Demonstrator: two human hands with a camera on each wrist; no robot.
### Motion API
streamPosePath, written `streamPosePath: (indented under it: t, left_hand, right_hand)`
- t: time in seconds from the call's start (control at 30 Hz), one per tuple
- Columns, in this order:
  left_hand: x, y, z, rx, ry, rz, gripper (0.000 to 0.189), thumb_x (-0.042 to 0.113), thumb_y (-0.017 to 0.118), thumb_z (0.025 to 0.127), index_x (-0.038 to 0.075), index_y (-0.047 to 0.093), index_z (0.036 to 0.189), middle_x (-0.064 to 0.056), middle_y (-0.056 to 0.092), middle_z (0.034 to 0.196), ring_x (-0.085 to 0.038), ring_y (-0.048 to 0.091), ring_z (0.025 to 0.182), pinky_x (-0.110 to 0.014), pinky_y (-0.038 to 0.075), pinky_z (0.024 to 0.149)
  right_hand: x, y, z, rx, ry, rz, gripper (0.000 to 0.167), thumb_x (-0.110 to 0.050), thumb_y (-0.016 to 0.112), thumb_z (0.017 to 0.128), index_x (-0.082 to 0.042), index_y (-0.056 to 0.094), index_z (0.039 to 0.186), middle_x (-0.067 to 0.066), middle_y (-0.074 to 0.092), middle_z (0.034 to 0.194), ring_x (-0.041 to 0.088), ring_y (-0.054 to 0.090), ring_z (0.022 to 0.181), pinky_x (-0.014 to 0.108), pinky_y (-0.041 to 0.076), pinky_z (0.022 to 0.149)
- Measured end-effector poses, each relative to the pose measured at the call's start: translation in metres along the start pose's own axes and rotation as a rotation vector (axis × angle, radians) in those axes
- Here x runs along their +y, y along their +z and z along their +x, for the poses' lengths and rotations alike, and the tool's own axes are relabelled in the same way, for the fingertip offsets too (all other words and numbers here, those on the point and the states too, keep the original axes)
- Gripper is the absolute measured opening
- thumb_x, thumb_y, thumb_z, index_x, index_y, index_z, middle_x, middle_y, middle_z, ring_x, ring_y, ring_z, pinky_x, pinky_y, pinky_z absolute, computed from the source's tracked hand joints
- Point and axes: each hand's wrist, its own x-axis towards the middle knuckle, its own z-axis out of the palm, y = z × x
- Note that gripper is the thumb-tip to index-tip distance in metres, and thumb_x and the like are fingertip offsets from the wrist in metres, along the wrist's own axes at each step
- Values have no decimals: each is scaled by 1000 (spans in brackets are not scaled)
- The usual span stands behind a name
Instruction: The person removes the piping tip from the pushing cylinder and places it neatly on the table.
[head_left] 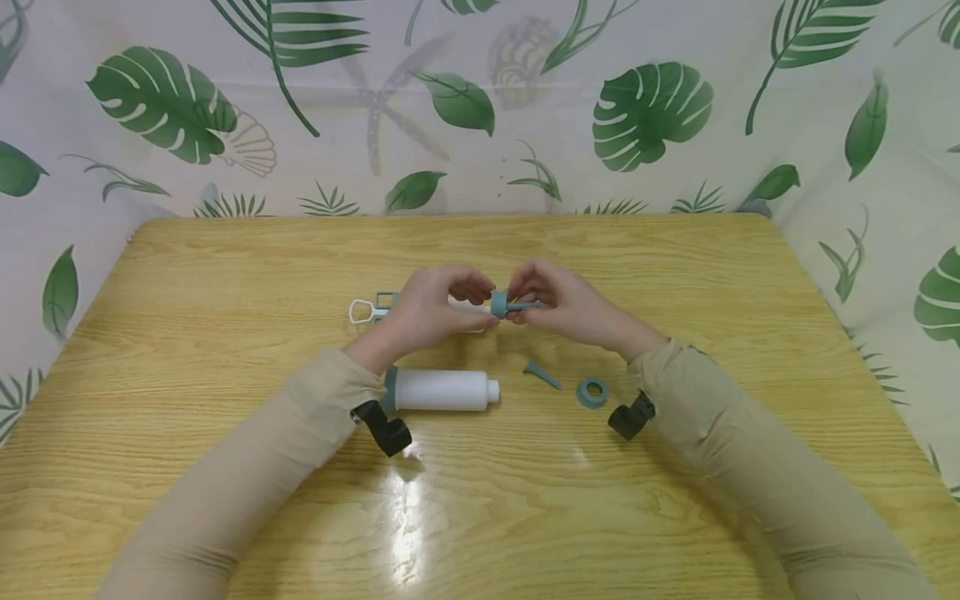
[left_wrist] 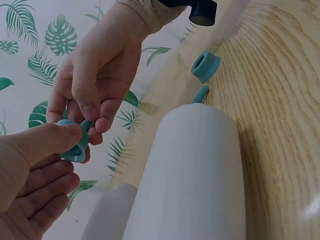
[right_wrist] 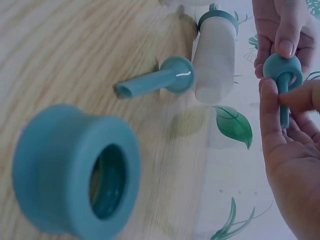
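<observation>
My left hand (head_left: 427, 310) pinches a teal ring-shaped cap (head_left: 498, 304) between thumb and fingers. From the other side, my right hand (head_left: 573, 310) grips the narrow stem of a teal nozzle (right_wrist: 284, 107). The nozzle's wide end meets the cap; how deeply it sits inside cannot be told. Behind the left hand lies a white plunger handle (head_left: 361, 312), attached to a white part largely covered by that hand. Nearer me, a white cylinder (head_left: 441, 390) with a teal end lies on its side, partly beneath the left forearm.
A second teal nozzle (head_left: 542, 374) lies on the wooden table (head_left: 675, 517), right of the white cylinder. Beside it is another teal ring (head_left: 592, 392), close to the right wrist's camera (head_left: 632, 417). A leaf-patterned cloth (head_left: 480, 158) hangs behind the table's back edge.
</observation>
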Motion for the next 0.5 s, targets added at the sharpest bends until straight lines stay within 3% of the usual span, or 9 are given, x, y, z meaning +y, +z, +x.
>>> streamPosePath:
  t: [0.1, 0.3, 0.5]
  left_hand:
    - [-1, 0, 0, 7, -4, -1, 35, 22, 80, 79, 7, 68, 108, -7, 69, 103, -14, 61, 92, -31, 48, 84]
    - [-1, 0, -1, 13, -5, -4, 35, 24, 80, 79, 8, 68, 108, -3, 69, 99, -14, 61, 92, -31, 48, 83]
    - [-1, -1, -2, 21, 0, -7, 35, 23, 80, 78, 8, 68, 108, 0, 68, 97, -14, 62, 91, -31, 48, 84]
  right_hand:
    - [0, 0, 0, -4, -8, -1, 21, 11, 51, 90, 6, 48, 110, 19, 60, 105, 27, 62, 96, 43, 52, 85]
    - [0, -1, -1, -4, 17, 1, 17, 6, 55, 93, 5, 51, 109, 18, 61, 106, 25, 62, 99, 37, 52, 85]
    - [-1, -2, -3, 12, 47, -6, 17, 3, 58, 92, 3, 53, 109, 17, 63, 105, 24, 63, 98, 45, 51, 87]
